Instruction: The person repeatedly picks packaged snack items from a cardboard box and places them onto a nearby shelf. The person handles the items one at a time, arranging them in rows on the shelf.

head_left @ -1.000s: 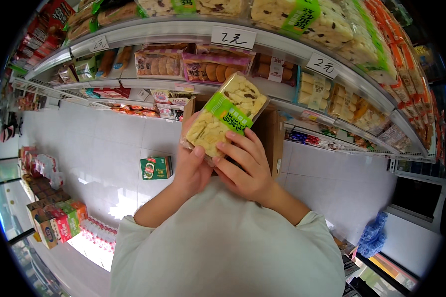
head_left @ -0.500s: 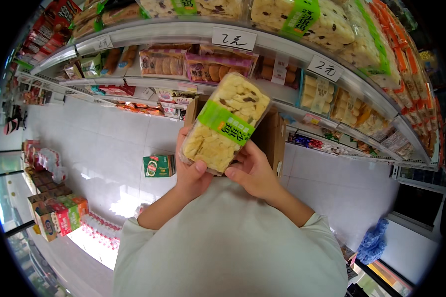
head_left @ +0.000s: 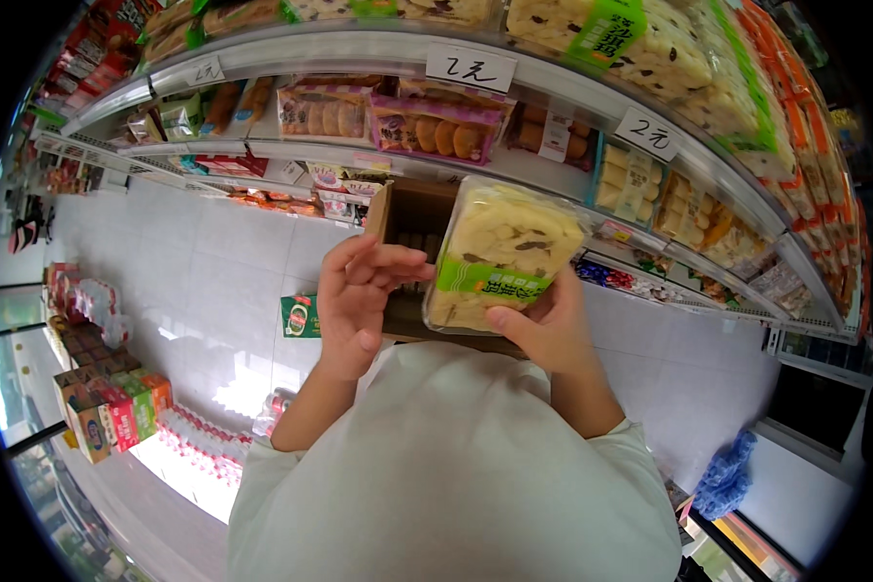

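My right hand [head_left: 548, 325] grips a clear pack of sachima [head_left: 509, 238], a pale yellow puffed pastry block dotted with raisins, with a green label band across it. The thumb lies over its front near the lower edge, and the other fingers are mostly hidden behind. Just left of the pack, my left hand [head_left: 364, 296] is off it, fingers spread and partly curled, with nothing in them. Below and behind both hands stands an open cardboard box [head_left: 380, 215]. The pack covers much of the box, and its contents are hard to make out.
A curved shelf edge [head_left: 359, 56] with handwritten price cards crosses the top, with similar pastry packs [head_left: 650, 58] above. Bagged breads [head_left: 436, 131] fill the shelf below. On the floor are a green box [head_left: 299, 317], stacked cartons [head_left: 107, 412] and wrapped bottles [head_left: 199, 441].
My left hand has let go of the sachima pack and drawn away to the left. The right hand has shifted the pack rightward and turned it more upright, uncovering more of the cardboard box.
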The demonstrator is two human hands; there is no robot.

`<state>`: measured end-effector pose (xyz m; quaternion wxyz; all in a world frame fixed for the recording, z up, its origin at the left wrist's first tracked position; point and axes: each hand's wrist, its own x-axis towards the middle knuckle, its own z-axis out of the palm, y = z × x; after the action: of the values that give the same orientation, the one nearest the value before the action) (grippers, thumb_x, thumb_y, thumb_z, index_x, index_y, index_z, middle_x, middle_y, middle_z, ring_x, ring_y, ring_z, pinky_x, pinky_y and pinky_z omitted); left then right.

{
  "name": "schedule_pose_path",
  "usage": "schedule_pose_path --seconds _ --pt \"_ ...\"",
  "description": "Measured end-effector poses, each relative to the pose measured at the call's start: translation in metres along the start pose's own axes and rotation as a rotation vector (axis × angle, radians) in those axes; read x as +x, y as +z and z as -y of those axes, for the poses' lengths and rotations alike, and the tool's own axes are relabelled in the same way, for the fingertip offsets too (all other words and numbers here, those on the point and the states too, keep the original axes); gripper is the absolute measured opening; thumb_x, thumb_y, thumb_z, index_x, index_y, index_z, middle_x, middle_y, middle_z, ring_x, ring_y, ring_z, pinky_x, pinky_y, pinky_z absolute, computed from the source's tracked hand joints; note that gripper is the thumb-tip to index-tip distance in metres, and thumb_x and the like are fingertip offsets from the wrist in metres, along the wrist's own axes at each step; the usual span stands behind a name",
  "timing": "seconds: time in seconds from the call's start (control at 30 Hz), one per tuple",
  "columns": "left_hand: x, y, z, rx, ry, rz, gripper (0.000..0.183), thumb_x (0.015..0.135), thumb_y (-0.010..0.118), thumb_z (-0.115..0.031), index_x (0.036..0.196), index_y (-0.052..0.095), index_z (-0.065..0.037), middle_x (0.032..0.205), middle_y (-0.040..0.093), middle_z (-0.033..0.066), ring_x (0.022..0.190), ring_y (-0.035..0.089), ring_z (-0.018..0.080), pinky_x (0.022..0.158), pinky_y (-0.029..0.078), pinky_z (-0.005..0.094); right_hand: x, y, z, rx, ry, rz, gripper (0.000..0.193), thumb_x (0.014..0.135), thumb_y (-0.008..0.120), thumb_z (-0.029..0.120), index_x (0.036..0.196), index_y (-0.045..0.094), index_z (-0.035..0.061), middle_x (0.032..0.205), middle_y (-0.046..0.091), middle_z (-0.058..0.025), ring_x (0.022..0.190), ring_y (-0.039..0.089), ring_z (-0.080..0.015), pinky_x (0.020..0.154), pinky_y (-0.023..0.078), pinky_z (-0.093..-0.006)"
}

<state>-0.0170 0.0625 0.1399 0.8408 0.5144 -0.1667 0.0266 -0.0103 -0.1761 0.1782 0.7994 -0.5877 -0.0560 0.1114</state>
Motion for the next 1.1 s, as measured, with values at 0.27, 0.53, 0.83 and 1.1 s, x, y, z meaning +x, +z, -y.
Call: schedule_pose_path --seconds 0.27,0.53,0.83,1.1 --pt "0.016 0.008 -0.004 0.196 -0.110 -0.031 0.080 0.092 0.069 -0.008 0.160 0.027 -0.007 0.138 0.053 0.0149 0.115 0.060 0.0190 0.094 0.055 0.0341 0.006 -0.025 0.021 -0.562 -0.109 0.078 0.069 0.079 0.083 0.004 0.141 0.053 0.0000 0.113 0.068 -0.0105 0.104 0.067 -0.0166 0.094 0.054 -0.0301" --pt "0.022 0.034 -0.028 0.267 -0.423 -0.164 0.057 0.097 0.057 0.002 0.152 0.041 -0.003 0.135 0.054 0.0108 0.112 0.059 0.0167 0.094 0.053 0.0314 0.003 -0.013 -0.018 0.146 -0.024 -0.362 0.037 0.097 0.070 0.006 0.132 0.057 0.0032 0.123 0.066 -0.0120 0.111 0.063 -0.0169 0.099 0.052 -0.0304" --pt "0.022 0.018 0.004 0.640 0.157 0.112 0.030 0.106 0.053 -0.017 0.132 0.043 -0.005 0.135 0.056 0.0197 0.113 0.061 0.0212 0.082 0.058 0.0309 0.005 -0.007 -0.025 -0.019 0.036 -0.294 0.028 0.111 0.046 0.020 0.120 0.063 0.0004 0.113 0.070 -0.0108 0.101 0.066 -0.0178 0.092 0.053 -0.0310" --pt "0.018 0.029 -0.004 0.131 -0.192 -0.149 0.025 0.111 0.046 -0.027 0.127 0.043 -0.007 0.129 0.058 0.0174 0.094 0.069 0.0216 0.053 0.062 0.0289 0.010 -0.003 -0.003 -0.645 -0.385 -0.257 0.027 0.103 0.057 0.018 0.122 0.064 -0.0010 0.122 0.066 -0.0154 0.110 0.063 -0.0271 0.097 0.049 -0.0363"
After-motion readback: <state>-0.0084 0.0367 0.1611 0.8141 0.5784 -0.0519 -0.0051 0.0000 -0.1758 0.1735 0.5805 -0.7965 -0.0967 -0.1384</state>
